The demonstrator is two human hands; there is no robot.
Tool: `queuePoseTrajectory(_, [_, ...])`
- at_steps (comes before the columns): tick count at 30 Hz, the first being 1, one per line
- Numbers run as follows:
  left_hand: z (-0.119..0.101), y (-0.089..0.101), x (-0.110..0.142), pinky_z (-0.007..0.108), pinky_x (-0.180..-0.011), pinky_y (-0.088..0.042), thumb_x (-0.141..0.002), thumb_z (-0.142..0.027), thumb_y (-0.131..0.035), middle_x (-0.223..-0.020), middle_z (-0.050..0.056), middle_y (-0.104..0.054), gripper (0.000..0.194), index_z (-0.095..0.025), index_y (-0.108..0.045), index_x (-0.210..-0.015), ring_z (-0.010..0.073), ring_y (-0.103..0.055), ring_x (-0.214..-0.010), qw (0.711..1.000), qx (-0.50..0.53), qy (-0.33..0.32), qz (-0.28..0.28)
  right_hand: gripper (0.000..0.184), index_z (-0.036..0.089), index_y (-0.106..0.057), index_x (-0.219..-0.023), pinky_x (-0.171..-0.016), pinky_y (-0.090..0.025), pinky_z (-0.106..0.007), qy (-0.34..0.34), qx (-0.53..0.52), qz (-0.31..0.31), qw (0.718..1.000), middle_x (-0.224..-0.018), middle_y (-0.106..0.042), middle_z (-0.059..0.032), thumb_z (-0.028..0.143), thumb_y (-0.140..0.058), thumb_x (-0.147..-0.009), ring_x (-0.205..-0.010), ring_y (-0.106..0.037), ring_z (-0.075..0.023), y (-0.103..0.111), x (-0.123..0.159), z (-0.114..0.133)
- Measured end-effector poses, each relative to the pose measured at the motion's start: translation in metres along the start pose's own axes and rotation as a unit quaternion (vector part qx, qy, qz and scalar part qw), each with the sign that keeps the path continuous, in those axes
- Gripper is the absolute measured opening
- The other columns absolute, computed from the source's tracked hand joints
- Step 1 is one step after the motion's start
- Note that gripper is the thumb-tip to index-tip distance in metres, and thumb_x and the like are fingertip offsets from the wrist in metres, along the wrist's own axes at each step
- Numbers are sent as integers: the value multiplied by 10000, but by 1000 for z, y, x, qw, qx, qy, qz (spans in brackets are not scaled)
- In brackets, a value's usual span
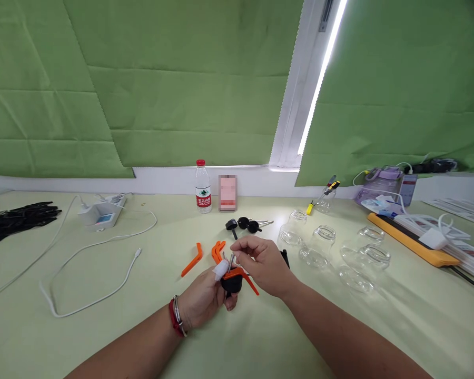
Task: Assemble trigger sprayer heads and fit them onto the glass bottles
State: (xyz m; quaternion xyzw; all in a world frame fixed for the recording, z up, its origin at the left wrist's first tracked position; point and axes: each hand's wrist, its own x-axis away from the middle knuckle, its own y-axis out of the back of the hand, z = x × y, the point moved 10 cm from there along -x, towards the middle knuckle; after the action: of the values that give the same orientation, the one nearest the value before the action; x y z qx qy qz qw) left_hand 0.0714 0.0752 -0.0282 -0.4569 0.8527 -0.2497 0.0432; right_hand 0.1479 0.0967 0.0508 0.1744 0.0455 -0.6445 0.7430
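My left hand (pixel 207 297) is closed around a black rounded part (pixel 231 284) with a bent orange piece (pixel 245 276) on it. A bit of white tissue or cloth (pixel 221 269) sits at its fingertips. The fingers of my right hand (pixel 263 263) pinch a thin metal rod (pixel 231 260) that stands up from the black part. Just beyond the hands lie more bent orange pieces (pixel 218 251), and a separate orange piece (pixel 191 260) rests to the left. Several black round knobs, some with metal shafts, lie behind, among them a black knob (pixel 231 225).
Clear glass jars (pixel 318 247) stand to the right, near an orange-and-white power strip (pixel 414 239). A water bottle (pixel 203 189) and a phone (pixel 228 193) stand at the back. On the left, a white cable (pixel 98 245) runs from a white socket block (pixel 102 213).
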Motion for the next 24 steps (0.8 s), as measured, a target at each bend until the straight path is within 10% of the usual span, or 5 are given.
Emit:
queuePoseTrajectory(9, [-4,10,0,256,-516,-388,-889,-516,-421,-662,5,-512,384,-162,-541,-802,100,-465,-505,999,10,-29,-17,179,199,-679,-864,-756,-507,-305,4,91,68,994,-939,-661,-42,162,-521,-787,-858,-623,-162,-17,9,-6])
queuePoseTrajectory(19, [-13,8,0,248,-620,-426,-896,-466,-464,-763,16,-547,313,-176,-580,-888,116,-514,-643,997,47,-60,-28,286,211,-631,-955,-983,-349,-425,156,253,144,944,-1040,-665,-39,108,-669,-691,-1033,-548,-211,-30,20,21])
queuePoseTrajectory(24, [-11,2,0,249,-703,-416,-916,-451,-435,-858,52,-578,336,-168,-604,-974,134,-524,-767,998,11,-47,48,332,189,-633,-992,-963,-400,-356,210,265,210,917,-1094,-631,-70,43,-575,-699,-1070,-530,-197,-35,26,30])
